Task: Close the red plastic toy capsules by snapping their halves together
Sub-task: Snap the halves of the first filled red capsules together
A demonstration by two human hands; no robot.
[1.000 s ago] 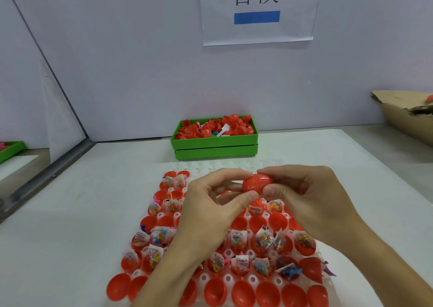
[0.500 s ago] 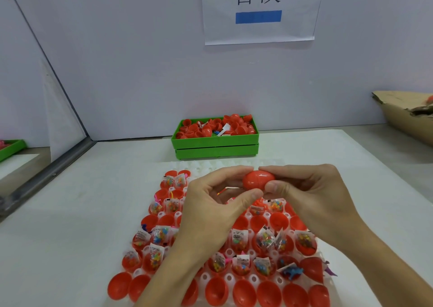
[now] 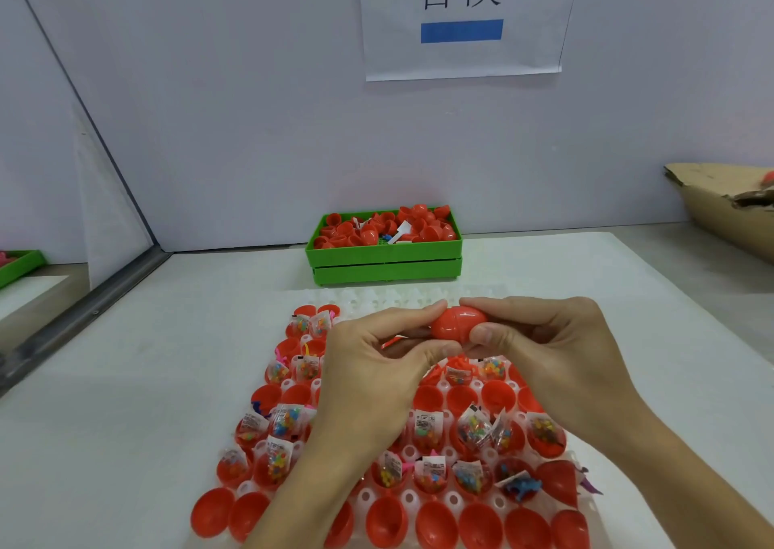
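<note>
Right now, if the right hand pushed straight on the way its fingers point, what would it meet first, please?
The right hand points leftward and already grips the red capsule. Past it, the left hand's fingertips come next, pinching the capsule's other end.

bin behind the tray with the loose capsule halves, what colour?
Green bin; clearest in the head view, at the wall.

A single head-worn wide-angle camera looks forward and down from the person's own position, close over the tabletop (image 3: 125, 402). It faces the back wall (image 3: 251, 129), where a paper sign (image 3: 460, 45) hangs, with both forearms entering from the bottom edge.
</note>
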